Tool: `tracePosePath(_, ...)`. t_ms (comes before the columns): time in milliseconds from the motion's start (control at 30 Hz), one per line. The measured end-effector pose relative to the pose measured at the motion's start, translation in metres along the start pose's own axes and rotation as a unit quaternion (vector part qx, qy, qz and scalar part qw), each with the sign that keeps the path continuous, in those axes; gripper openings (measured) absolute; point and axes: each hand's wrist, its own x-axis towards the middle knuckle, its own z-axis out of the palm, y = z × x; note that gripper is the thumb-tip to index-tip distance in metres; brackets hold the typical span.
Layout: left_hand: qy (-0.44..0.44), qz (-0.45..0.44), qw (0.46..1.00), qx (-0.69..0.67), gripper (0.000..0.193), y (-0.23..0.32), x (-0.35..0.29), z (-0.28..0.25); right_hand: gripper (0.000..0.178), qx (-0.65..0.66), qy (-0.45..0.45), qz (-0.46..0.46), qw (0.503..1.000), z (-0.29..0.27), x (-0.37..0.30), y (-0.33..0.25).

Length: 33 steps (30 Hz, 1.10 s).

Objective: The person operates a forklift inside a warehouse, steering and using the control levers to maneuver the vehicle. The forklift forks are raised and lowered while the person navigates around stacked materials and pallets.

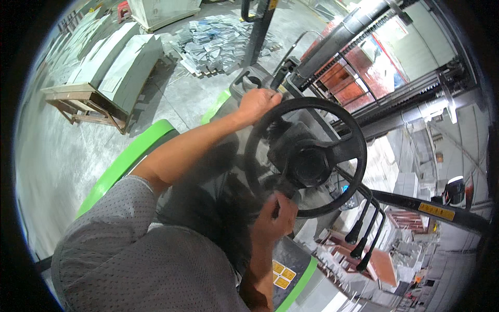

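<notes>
A black steering wheel (358,156) fills the middle of the view, tilted, with a round hub and spokes. My left arm stretches out to its upper left rim. There my left hand (260,104) is closed, its fingertips beside the rim and a black lever (280,75); what they hold is hidden. Nearer my body, my right hand (278,218) curls round the lower left part of the rim. Three black control levers (371,223) with dark knobs stand right of the wheel, apart from both hands.
Green bodywork (125,164) edges the vehicle. Ahead rises a dark mast (358,47). Pale slabs (122,67) rest on a wooden rack (93,101) at left, and broken pieces (213,44) lie heaped on the floor. A black bar (405,203) crosses at right.
</notes>
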Motion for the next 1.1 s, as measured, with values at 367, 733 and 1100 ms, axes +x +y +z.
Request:
tracePosePath(367,-0.027,-0.05,0.998,0.018,0.045,0.014,0.052,0.044,0.014,-0.027,0.123,0.147,0.981,-0.009,0.057,0.06)
tracePosePath(733,-0.028,-0.054,0.998,-0.004,0.048,-0.012,0.085,0.053,0.014,-0.03,0.158,0.153,0.975,0.002,0.101,0.102)
tracePosePath(1100,-0.023,-0.018,1.0,-0.006,0.049,-0.018,0.132,0.072,0.013,-0.035,0.173,0.091,0.98,0.033,0.146,0.134)
